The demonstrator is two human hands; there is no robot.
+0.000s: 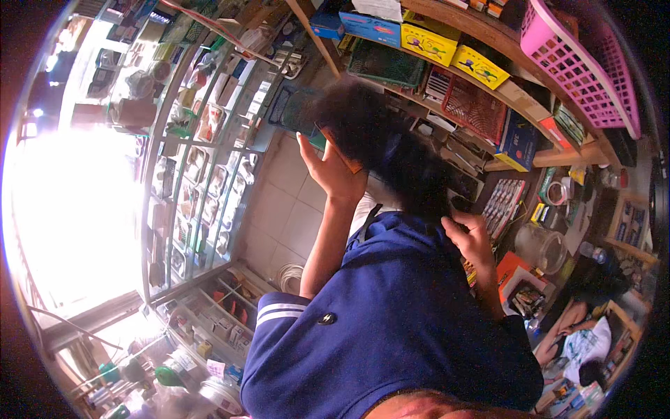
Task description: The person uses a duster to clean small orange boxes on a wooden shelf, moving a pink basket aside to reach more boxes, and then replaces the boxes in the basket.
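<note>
My left hand (pixel 341 178) is raised before me, palm partly up, with the thumb apart. It holds a flat orange-brown piece (pixel 343 152), which shows only as a narrow strip. Across it lies a dark, shaggy, blurred mass (pixel 387 136), reaching from above my left hand down to the hem of my navy shirt (pixel 387 309). What this mass is cannot be made out. My right hand (pixel 473 238) is at its lower right end with fingers bent. A dark rounded part (pixel 461 204) shows beside those fingers, and whether they grip it is unclear.
A glass display cabinet (pixel 201 196) full of small goods stands left. Wooden shelves at right bear yellow boxes (pixel 429 43), a red plastic basket (pixel 473 107) and a pink basket (pixel 581 68). Coiled white cable (pixel 289 276) lies on the tiled floor (pixel 282 209). A person (pixel 586 343) is at lower right.
</note>
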